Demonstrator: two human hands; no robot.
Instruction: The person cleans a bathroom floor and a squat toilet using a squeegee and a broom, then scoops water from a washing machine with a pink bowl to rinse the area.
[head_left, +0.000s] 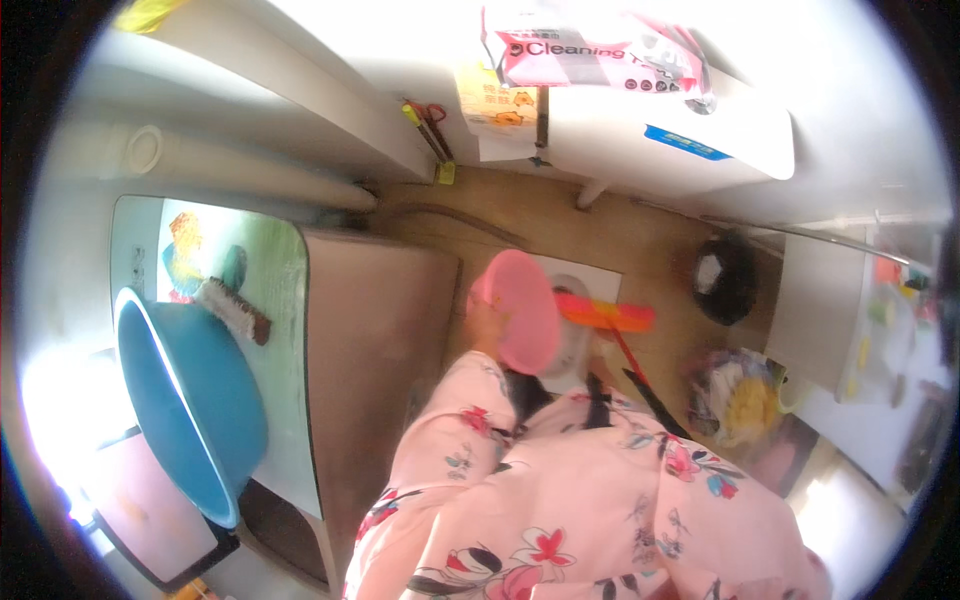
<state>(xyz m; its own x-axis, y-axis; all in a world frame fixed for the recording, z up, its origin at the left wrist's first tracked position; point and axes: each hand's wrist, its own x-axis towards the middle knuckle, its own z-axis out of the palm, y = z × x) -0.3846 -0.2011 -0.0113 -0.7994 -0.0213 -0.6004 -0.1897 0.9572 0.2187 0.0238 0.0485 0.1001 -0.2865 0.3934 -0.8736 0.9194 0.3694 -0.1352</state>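
My left hand (487, 328) grips the side of a pink plastic basin (531, 315), which is tipped on its edge with its opening turned to the right. Beside the basin is a blurred orange-red brush or broom head (606, 313), with a thin red handle (628, 356) running down to the right. My right hand (600, 367) is mostly hidden at the sleeve, and its grip does not show. Below both things, a white squat toilet pan (568, 358) is set in the brown floor, partly covered by the basin.
At left, a washing machine lid (289, 390) bears a large blue basin (225, 405) and a scrubbing brush (234, 309). A white cistern (660, 142) carries a cleaning-tissue pack (600, 56). To the right stand a black bin (724, 281) and a container of cloths (739, 405).
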